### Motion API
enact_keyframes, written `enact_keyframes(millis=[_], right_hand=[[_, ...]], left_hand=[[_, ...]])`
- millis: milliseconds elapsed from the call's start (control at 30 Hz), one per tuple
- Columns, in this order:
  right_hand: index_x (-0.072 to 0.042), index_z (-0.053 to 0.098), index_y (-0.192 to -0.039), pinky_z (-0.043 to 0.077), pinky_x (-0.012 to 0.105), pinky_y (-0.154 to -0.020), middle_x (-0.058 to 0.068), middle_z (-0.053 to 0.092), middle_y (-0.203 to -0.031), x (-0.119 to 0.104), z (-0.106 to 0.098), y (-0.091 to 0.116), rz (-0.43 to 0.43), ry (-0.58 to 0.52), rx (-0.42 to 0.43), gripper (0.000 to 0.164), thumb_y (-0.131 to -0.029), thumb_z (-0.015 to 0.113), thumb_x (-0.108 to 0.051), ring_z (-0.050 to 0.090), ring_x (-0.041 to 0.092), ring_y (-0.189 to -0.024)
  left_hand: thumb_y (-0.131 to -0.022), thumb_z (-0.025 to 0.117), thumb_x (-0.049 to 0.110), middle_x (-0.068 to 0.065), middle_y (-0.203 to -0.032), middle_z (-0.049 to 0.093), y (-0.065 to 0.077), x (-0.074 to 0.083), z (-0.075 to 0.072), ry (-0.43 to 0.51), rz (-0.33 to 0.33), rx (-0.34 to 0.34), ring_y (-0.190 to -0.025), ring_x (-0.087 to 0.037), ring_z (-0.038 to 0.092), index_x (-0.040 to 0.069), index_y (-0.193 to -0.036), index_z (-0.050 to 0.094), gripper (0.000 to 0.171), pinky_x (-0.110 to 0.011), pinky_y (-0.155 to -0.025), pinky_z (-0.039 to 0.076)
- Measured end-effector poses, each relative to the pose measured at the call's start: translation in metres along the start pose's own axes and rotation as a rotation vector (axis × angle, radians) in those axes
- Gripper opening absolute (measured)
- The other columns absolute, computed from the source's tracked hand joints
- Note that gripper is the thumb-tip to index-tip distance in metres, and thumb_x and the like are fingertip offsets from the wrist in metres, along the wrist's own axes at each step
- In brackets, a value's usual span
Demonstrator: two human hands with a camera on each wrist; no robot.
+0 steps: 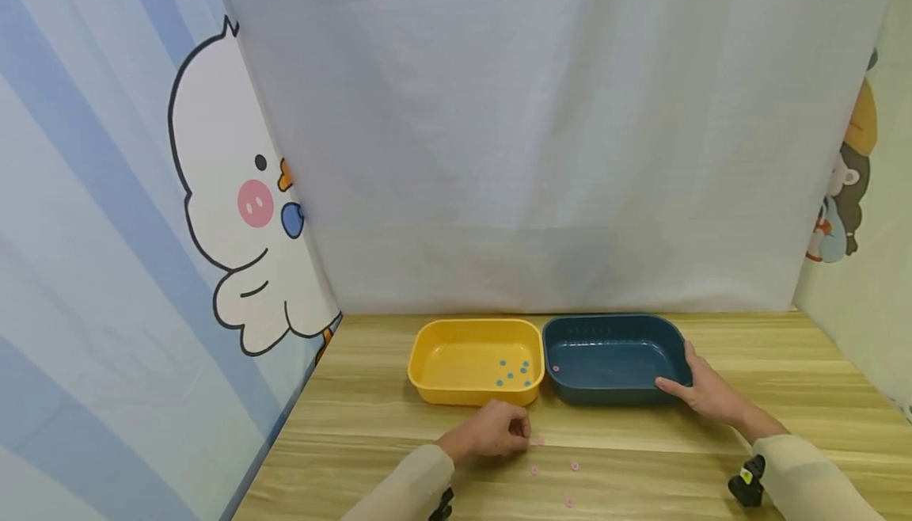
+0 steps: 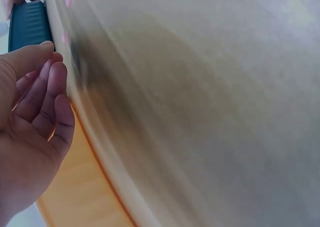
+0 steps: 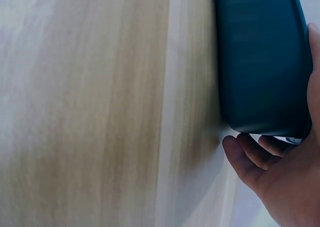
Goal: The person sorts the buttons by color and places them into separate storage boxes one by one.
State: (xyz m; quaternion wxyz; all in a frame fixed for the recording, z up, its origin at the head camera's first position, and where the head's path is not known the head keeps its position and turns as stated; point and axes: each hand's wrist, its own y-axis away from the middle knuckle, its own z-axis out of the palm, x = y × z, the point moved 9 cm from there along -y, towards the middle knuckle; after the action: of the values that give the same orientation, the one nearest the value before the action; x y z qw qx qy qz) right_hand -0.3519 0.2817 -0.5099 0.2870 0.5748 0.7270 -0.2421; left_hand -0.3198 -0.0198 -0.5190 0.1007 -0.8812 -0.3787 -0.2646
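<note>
My left hand [image 1: 495, 428] is low over the wood table, just in front of a yellow basin [image 1: 456, 398]. Its fingers are curled, and thumb and index tips meet in the left wrist view; nothing shows between them. Close beside those fingertips lies a small pink ring [image 1: 539, 442]. Several blue rings [image 1: 510, 376] lie in the right part of the yellow basin. My right hand [image 1: 708, 390] holds the right end of a dark blue basin [image 1: 613, 396], thumb at the front corner and fingers along the end wall. One pink ring [image 1: 556, 368] sits inside that basin near its left side.
Three more pink rings [image 1: 575, 466] are scattered on the table [image 1: 342, 442] in front of the basins. The two basins stand side by side near the back edge. A white curtain [image 1: 556, 149] hangs behind, with printed cloths [image 1: 93, 228] at both sides.
</note>
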Motion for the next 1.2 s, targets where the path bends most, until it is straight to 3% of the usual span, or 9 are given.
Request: enact_keyframes(millis=[267, 567, 767, 933, 1200], right_hand=[[0.015, -0.018, -0.14, 0.014, 0.071, -0.096, 0.046, -0.004, -0.142, 0.002, 0.0, 0.001, -0.002, -0.013, -0.006, 0.106, -0.092, 0.061, -0.038, 0.005, 0.062, -0.127], [0.015, -0.018, -0.14, 0.014, 0.071, -0.096, 0.047, -0.003, -0.141, 0.002, 0.0, 0.001, 0.0, 0.003, -0.001, 0.105, -0.092, 0.061, -0.036, 0.006, 0.063, -0.126], [0.015, -0.019, -0.139, 0.015, 0.071, -0.096, 0.048, -0.002, -0.14, 0.002, 0.0, 0.0, -0.008, -0.001, 0.002, 0.106, -0.092, 0.061, -0.035, 0.007, 0.063, -0.126], [0.015, -0.018, -0.14, 0.014, 0.071, -0.096, 0.047, -0.003, -0.142, 0.003, 0.001, 0.0, -0.004, -0.005, 0.001, 0.106, -0.092, 0.061, -0.037, 0.006, 0.063, -0.127], [0.016, -0.018, -0.139, 0.014, 0.071, -0.096, 0.048, -0.002, -0.14, -0.003, -0.001, 0.0, -0.02, -0.003, 0.007, 0.105, -0.092, 0.061, -0.035, 0.007, 0.063, -0.126]], left_hand=[[-0.084, 0.071, 0.009, 0.013, -0.071, 0.057, -0.004, 0.007, -0.005, 0.065, -0.023, -0.046, -0.065, 0.002, 0.051, 0.014, -0.081, 0.064, 0.009, -0.013, -0.063, 0.045], [-0.086, 0.069, 0.01, 0.013, -0.076, 0.062, -0.011, 0.036, -0.018, -0.015, 0.108, -0.042, -0.068, 0.006, 0.054, 0.013, -0.085, 0.068, 0.004, -0.01, -0.064, 0.045], [-0.087, 0.069, 0.011, 0.012, -0.078, 0.065, -0.018, 0.05, -0.027, -0.007, 0.127, -0.025, -0.069, 0.007, 0.055, 0.011, -0.089, 0.069, 0.002, -0.009, -0.065, 0.045], [-0.089, 0.067, 0.014, 0.01, -0.079, 0.065, -0.025, 0.058, -0.04, 0.005, 0.107, 0.019, -0.07, 0.005, 0.056, 0.009, -0.092, 0.07, 0.006, -0.011, -0.066, 0.046], [-0.089, 0.066, 0.014, 0.011, -0.076, 0.062, -0.042, 0.052, -0.052, 0.165, 0.015, 0.077, -0.071, 0.001, 0.056, 0.009, -0.091, 0.069, 0.006, -0.014, -0.069, 0.047]])
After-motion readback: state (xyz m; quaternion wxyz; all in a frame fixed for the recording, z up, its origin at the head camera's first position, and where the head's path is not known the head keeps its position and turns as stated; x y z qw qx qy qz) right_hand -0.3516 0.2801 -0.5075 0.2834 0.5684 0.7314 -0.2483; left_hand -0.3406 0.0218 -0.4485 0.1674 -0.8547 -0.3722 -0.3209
